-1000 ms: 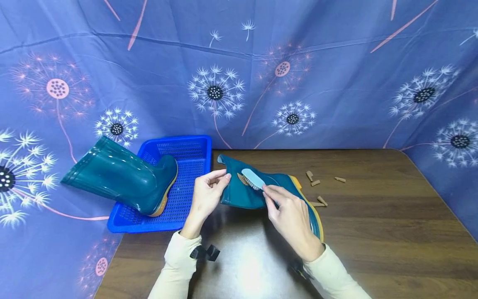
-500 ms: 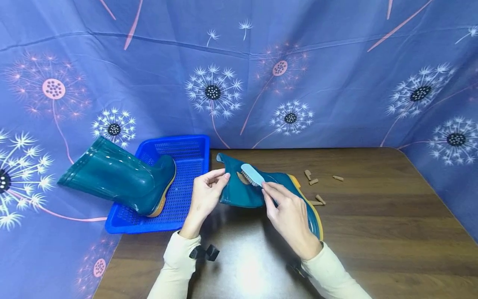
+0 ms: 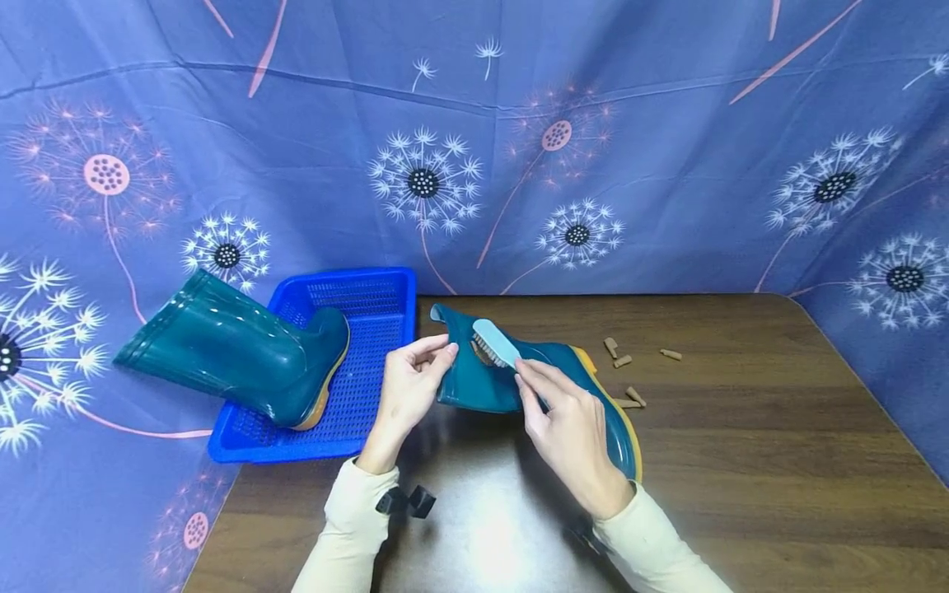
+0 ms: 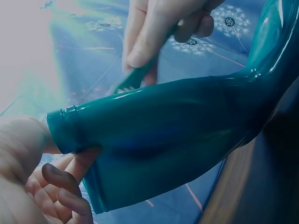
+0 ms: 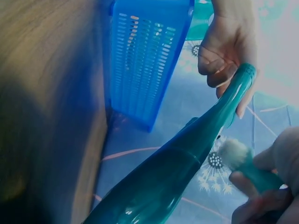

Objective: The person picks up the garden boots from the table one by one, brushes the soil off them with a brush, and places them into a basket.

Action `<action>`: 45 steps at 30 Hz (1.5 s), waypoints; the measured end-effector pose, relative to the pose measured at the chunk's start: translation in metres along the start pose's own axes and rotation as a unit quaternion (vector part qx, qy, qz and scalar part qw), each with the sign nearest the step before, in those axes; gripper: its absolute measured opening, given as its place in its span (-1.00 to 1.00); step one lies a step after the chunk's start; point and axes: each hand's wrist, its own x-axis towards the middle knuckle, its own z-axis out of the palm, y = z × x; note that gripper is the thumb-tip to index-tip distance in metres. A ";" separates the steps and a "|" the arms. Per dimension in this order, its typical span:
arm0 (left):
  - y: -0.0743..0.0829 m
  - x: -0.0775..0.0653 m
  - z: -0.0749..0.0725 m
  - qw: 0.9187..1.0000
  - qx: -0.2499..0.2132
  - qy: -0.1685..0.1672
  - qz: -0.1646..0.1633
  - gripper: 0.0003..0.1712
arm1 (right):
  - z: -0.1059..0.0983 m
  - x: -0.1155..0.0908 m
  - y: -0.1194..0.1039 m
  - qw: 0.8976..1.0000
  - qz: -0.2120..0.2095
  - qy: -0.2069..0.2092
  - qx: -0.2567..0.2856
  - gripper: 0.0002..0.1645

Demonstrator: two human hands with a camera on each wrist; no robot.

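Note:
A teal rubber boot (image 3: 482, 380) with an orange sole lies on its side on the wooden table (image 3: 741, 428). My left hand (image 3: 412, 380) pinches the rim of its shaft (image 4: 70, 130), thumb on one side and fingers on the other. My right hand (image 3: 567, 428) grips a light blue brush (image 3: 495, 341) by its handle, bristles down on the shaft near the opening. In the right wrist view the brush (image 5: 243, 161) sits beside the boot (image 5: 187, 163), with the left hand (image 5: 229, 46) at the rim.
A second teal boot (image 3: 237, 350) lies across a blue plastic basket (image 3: 371, 296) at the table's left edge. Several small brown pieces (image 3: 630, 371) are scattered behind the boot on the table. A blue dandelion-print cloth (image 3: 474, 140) hangs all around.
The brush has slid a little along the shaft, up and toward the boot's opening. The left hand keeps its hold on the rim.

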 end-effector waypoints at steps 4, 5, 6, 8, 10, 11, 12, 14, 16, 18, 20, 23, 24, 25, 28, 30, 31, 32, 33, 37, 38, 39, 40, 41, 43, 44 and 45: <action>-0.001 0.000 0.000 1.000 0.006 -0.004 0.000 -0.67 | -0.001 -0.002 -0.001 1.000 0.006 -0.019 -0.007 -0.67; -0.001 0.000 0.000 1.000 0.009 -0.005 0.000 -0.67 | -0.001 -0.004 -0.001 0.999 0.017 -0.025 -0.019 -0.68; -0.002 0.000 0.000 1.000 0.011 -0.004 0.001 -0.67 | -0.002 -0.004 0.000 0.999 0.027 -0.028 -0.028 -0.69; -0.002 -0.001 -0.001 1.000 0.012 -0.003 0.002 -0.67 | -0.001 -0.004 0.000 0.998 0.044 -0.025 -0.035 -0.70; -0.002 -0.001 -0.001 1.000 0.007 0.000 0.003 -0.67 | -0.001 -0.004 0.000 0.999 0.041 -0.013 -0.025 -0.69; -0.002 -0.001 -0.001 1.000 0.006 0.000 0.003 -0.67 | 0.000 -0.003 0.000 0.999 0.034 -0.008 -0.017 -0.69; -0.001 -0.001 -0.001 1.000 0.003 0.000 0.002 -0.67 | 0.000 -0.003 0.000 1.000 0.024 -0.005 -0.009 -0.69; -0.001 -0.001 -0.001 1.000 0.000 -0.001 -0.001 -0.67 | 0.001 -0.003 0.000 1.000 0.008 -0.008 -0.003 -0.68; -0.001 0.000 -0.001 1.000 0.000 -0.003 -0.004 -0.67 | 0.001 -0.004 0.000 1.000 0.011 -0.021 -0.009 -0.68; -0.001 0.000 -0.001 1.000 0.002 -0.004 -0.005 -0.68 | 0.000 -0.005 0.001 0.999 0.025 -0.033 -0.032 -0.69; -0.001 0.001 -0.001 1.000 0.003 -0.003 -0.002 -0.69 | 0.000 -0.006 0.002 0.997 0.043 -0.038 -0.052 -0.69; -0.002 0.001 -0.002 1.000 0.002 -0.002 0.001 -0.69 | 0.000 -0.005 0.003 0.997 0.043 -0.024 -0.055 -0.69; -0.002 0.001 -0.002 1.000 0.001 -0.001 0.002 -0.69 | 0.000 -0.005 0.003 0.998 0.034 -0.020 -0.048 -0.68; -0.002 0.001 -0.002 1.000 0.000 -0.001 0.003 -0.69 | 0.000 -0.005 0.003 0.999 0.022 -0.017 -0.038 -0.68; -0.003 0.002 -0.002 1.000 -0.002 -0.002 0.004 -0.68 | 0.001 -0.006 0.002 0.999 -0.008 -0.023 -0.022 -0.67; -0.003 0.001 -0.002 1.000 0.001 -0.002 0.006 -0.68 | 0.002 -0.007 0.003 0.999 -0.007 -0.032 -0.035 -0.67; -0.003 0.001 -0.002 1.000 0.004 -0.003 0.007 -0.68 | 0.002 -0.007 0.004 0.998 0.003 -0.035 -0.043 -0.67; -0.004 0.001 -0.001 1.000 0.006 -0.003 0.007 -0.68 | 0.002 -0.008 0.005 0.998 0.014 -0.037 -0.052 -0.68; -0.004 0.001 -0.001 1.000 0.009 -0.004 0.007 -0.68 | 0.002 -0.008 0.006 0.997 0.026 -0.038 -0.057 -0.68; -0.004 0.001 -0.001 1.000 0.010 -0.003 0.009 -0.68 | 0.002 -0.007 0.006 0.998 0.030 -0.034 -0.036 -0.68; -0.003 0.001 -0.001 1.000 0.009 -0.002 0.009 -0.67 | 0.002 -0.006 0.006 0.999 0.021 -0.034 -0.028 -0.67; -0.003 0.001 -0.001 1.000 0.008 -0.004 0.008 -0.67 | 0.002 -0.006 0.005 0.999 0.013 -0.037 -0.025 -0.67; -0.003 0.001 -0.002 1.000 0.008 -0.004 0.009 -0.67 | 0.002 -0.005 0.004 0.999 0.006 -0.040 -0.025 -0.67; -0.002 0.001 -0.002 1.000 0.010 -0.005 0.008 -0.67 | 0.002 -0.005 0.004 0.999 0.004 -0.045 -0.029 -0.68; -0.003 0.002 -0.003 1.000 0.012 -0.006 0.004 -0.67 | 0.002 -0.005 0.004 0.997 0.013 -0.052 -0.048 -0.69; -0.003 0.002 -0.003 1.000 0.013 -0.007 0.003 -0.67 | 0.001 -0.004 0.004 0.997 0.021 -0.052 -0.059 -0.70; -0.003 0.001 -0.004 1.000 0.014 -0.007 0.003 -0.67 | 0.001 -0.004 0.004 0.996 0.030 -0.053 -0.067 -0.70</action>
